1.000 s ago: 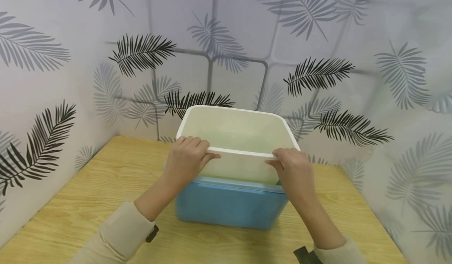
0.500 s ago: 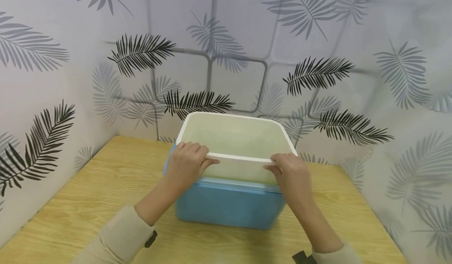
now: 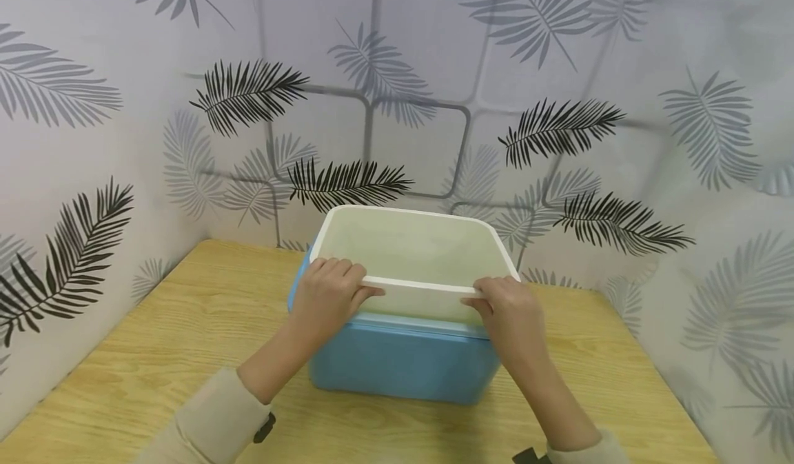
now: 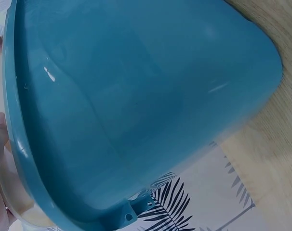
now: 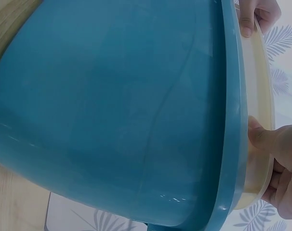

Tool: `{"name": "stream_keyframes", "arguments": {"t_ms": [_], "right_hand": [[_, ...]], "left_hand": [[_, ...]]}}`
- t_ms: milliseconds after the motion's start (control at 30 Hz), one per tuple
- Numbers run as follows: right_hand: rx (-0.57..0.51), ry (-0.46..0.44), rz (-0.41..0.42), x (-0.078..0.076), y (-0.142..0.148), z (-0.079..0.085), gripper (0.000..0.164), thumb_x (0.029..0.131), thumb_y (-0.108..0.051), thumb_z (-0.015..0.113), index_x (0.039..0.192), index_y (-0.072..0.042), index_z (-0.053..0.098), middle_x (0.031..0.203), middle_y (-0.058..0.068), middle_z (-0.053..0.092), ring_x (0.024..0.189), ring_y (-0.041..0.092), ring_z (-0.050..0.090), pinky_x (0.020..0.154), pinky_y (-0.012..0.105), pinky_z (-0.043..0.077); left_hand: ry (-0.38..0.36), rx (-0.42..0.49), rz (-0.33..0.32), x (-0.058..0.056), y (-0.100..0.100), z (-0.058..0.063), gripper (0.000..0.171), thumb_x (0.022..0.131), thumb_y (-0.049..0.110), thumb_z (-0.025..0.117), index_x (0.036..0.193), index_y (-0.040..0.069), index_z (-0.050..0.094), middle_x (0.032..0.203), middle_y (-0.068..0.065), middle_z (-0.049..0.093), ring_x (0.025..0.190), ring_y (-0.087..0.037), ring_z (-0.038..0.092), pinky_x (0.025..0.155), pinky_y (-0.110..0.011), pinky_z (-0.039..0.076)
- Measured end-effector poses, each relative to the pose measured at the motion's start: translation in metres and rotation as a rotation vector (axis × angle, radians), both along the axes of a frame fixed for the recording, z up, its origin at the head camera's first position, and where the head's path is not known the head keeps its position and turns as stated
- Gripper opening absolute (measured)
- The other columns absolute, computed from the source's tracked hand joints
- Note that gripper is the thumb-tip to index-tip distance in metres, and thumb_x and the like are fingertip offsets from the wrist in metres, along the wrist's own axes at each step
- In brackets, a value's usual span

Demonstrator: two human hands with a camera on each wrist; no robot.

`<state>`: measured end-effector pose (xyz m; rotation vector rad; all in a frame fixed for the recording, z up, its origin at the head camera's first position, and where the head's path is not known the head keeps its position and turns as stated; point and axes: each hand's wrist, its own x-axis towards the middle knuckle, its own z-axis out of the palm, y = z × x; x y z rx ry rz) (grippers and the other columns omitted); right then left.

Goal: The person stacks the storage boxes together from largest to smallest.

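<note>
A cream plastic bin (image 3: 428, 303) with a white rim sits partly down inside a blue plastic bin (image 3: 403, 362), its upper part standing above the blue rim. My left hand (image 3: 327, 290) grips the cream bin's near rim at the left, fingers over the top and thumb on the outer wall. At the right end of the same rim, my right hand (image 3: 510, 309) pinches it in the same way. In the right wrist view, the right thumb presses on the cream wall just above the blue rim (image 5: 235, 110). The cream bin's lower part is hidden within the blue one.
Under the bins lies a wood-grain table (image 3: 186, 319). Behind it and on both sides stand walls (image 3: 422, 71) covered in a leaf print. A blue bracket-like tab (image 4: 136, 211) juts from the blue bin in the left wrist view.
Both hands and the cream bin have moved down, so less of the cream wall shows above the blue bin. The blue bin has stayed almost in place.
</note>
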<state>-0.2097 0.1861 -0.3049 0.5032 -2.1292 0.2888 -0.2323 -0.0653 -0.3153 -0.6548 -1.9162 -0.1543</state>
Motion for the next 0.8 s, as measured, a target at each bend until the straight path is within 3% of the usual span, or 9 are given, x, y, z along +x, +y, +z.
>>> {"name": "stream_keyframes", "arguments": {"t_ms": [467, 800], "right_hand": [[-0.029, -0.134, 0.003, 0.0051, 0.0012, -0.0045, 0.022, 0.063, -0.015, 0.077, 0.078, -0.005, 0.064, 0.073, 0.005, 0.066, 0.067, 0.021, 0.059, 0.059, 0.033, 0.046], [-0.018, -0.171, 0.008, 0.0054, 0.0034, -0.0039, 0.021, 0.065, -0.016, 0.076, 0.079, -0.005, 0.064, 0.074, 0.005, 0.066, 0.068, 0.021, 0.058, 0.059, 0.034, 0.046]], "left_hand": [[-0.033, 0.002, -0.015, 0.0040, 0.0021, -0.0078, 0.035, 0.071, 0.041, 0.068, 0.062, 0.011, 0.053, 0.056, 0.001, 0.054, 0.053, -0.016, 0.053, 0.051, -0.026, 0.039], [-0.042, -0.005, -0.021, 0.0041, 0.0022, -0.0085, 0.036, 0.071, 0.042, 0.068, 0.062, 0.011, 0.052, 0.055, 0.001, 0.053, 0.051, -0.015, 0.051, 0.050, -0.024, 0.035]]}}
